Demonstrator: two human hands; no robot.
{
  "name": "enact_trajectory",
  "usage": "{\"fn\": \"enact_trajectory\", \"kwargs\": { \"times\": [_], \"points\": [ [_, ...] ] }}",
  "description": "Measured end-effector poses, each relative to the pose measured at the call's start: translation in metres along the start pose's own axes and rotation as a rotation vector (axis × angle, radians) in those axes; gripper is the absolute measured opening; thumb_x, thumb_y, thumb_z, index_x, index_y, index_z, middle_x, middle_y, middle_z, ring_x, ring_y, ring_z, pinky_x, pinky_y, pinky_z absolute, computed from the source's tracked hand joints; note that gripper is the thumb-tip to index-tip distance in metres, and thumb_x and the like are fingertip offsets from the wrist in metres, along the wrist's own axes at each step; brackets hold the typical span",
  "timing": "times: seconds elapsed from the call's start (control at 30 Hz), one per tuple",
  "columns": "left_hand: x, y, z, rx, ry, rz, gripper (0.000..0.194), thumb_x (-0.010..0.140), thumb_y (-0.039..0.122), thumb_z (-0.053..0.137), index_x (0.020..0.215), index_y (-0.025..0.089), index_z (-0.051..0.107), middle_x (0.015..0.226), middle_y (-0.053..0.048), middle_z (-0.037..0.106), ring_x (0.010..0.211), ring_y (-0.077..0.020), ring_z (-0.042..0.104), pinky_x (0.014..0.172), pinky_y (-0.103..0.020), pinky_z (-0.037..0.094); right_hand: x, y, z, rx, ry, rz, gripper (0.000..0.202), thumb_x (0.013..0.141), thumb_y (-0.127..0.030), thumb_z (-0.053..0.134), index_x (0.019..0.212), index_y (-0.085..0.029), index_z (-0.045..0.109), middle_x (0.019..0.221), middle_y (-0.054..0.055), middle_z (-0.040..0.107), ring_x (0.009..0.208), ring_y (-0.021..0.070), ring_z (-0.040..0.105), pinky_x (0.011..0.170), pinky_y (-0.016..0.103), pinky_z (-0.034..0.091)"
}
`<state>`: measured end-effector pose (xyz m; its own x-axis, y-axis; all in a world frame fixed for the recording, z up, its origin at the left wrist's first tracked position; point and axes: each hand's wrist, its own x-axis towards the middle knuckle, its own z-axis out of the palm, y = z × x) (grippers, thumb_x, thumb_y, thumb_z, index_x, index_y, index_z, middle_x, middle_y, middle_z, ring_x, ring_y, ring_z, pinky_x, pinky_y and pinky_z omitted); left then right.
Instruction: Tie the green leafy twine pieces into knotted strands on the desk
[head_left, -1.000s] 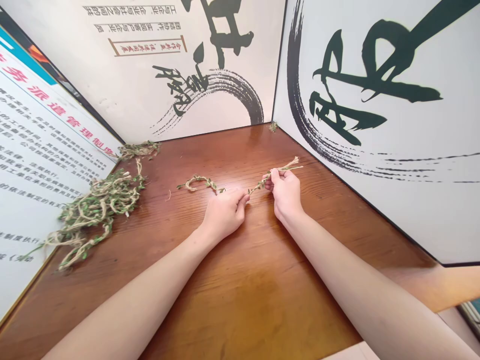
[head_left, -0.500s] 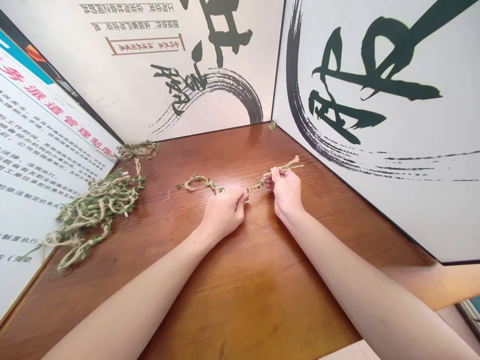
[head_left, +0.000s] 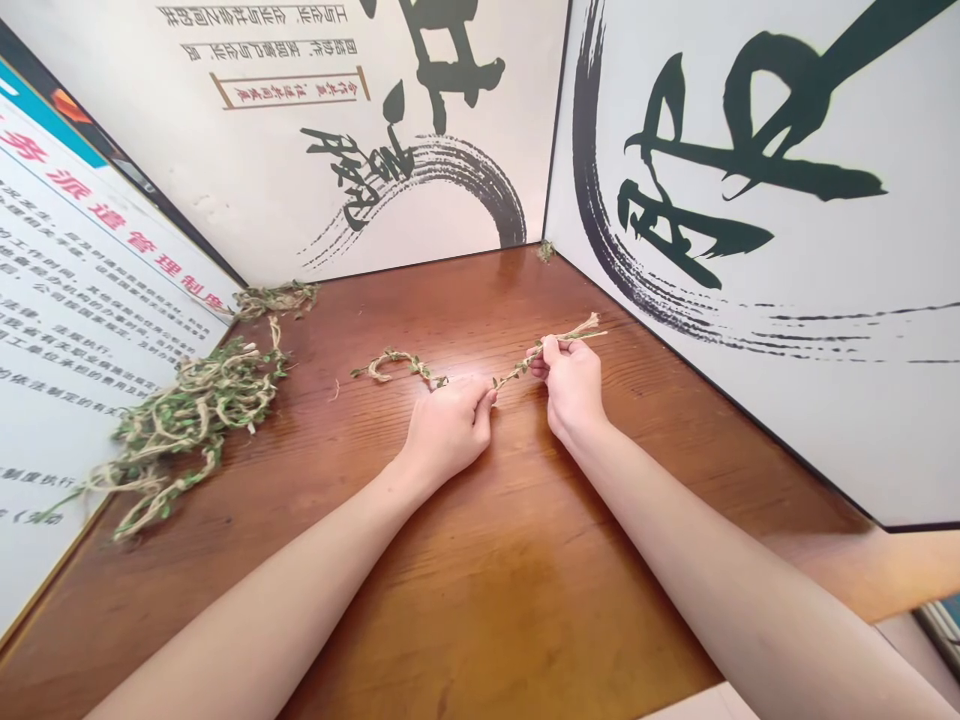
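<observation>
A beige twine with small green leaves stretches between my two hands above the brown wooden table. My left hand is closed on it near the middle, and the twine's curled end lies on the table to the left of that hand. Farther right, my right hand pinches the twine close to its other end, where frayed strands stick out past the fingers. The part inside my left hand is hidden.
A tangled pile of leafy twine lies at the left, with a smaller bunch behind it. A tiny green tuft sits in the back corner. Upright panels with writing border the table's left, back and right sides.
</observation>
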<state>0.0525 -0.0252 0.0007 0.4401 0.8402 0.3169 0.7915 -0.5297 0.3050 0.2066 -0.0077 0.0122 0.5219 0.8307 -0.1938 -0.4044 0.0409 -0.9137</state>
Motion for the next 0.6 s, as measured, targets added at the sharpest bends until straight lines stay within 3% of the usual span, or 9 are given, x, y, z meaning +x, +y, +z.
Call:
{"fn": "enact_trajectory", "kwargs": {
  "times": [0.17,0.27,0.4,0.47,0.6],
  "points": [
    [0.0,0.003,-0.001,0.123,0.108,-0.011,0.028,0.095,0.027,0.043,0.079,0.016,0.063,0.084,-0.008,0.063,0.08,-0.0205,0.058,0.069,-0.034,0.038,0.003,0.015,-0.001,-0.102,-0.104,-0.134,0.02,0.094,-0.028,0.056,0.084,-0.011,0.06,0.075,0.003,0.067,0.066,0.0116,0.064,0.068,0.025,0.051],
    [-0.001,0.004,-0.001,0.149,0.201,-0.026,0.025,0.094,0.028,0.05,0.087,0.017,0.07,0.108,-0.012,0.066,0.104,-0.0257,0.06,0.089,-0.041,0.041,0.003,0.017,-0.002,-0.082,-0.126,-0.114,0.032,0.097,-0.036,0.047,0.088,-0.011,0.064,0.084,0.008,0.07,0.075,0.0145,0.066,0.074,0.028,0.052],
    [0.001,0.002,-0.002,0.216,0.222,-0.063,0.024,0.094,0.028,0.052,0.088,0.017,0.072,0.136,-0.014,0.058,0.134,-0.0308,0.047,0.115,-0.054,0.024,-0.001,0.015,-0.002,-0.024,-0.101,-0.089,0.032,0.096,-0.039,0.048,0.097,-0.012,0.064,0.092,0.009,0.07,0.085,0.0162,0.067,0.081,0.029,0.052],
    [0.004,-0.002,-0.006,0.263,0.152,-0.085,0.025,0.094,0.027,0.049,0.088,0.016,0.071,0.132,-0.013,0.061,0.133,-0.0316,0.049,0.117,-0.054,0.021,-0.002,0.016,-0.003,-0.039,-0.106,-0.106,0.033,0.095,-0.04,0.049,0.101,-0.012,0.064,0.095,0.009,0.069,0.086,0.0157,0.066,0.083,0.029,0.052],
    [0.013,-0.018,-0.019,0.393,0.02,-0.172,0.027,0.094,0.026,0.045,0.087,0.013,0.068,0.101,-0.013,0.07,0.104,-0.0302,0.063,0.114,-0.054,0.025,0.0,0.022,-0.006,-0.104,-0.145,-0.177,0.041,0.094,-0.044,0.047,0.118,-0.014,0.062,0.103,0.008,0.067,0.089,0.0158,0.064,0.084,0.031,0.051]
  ]
}}
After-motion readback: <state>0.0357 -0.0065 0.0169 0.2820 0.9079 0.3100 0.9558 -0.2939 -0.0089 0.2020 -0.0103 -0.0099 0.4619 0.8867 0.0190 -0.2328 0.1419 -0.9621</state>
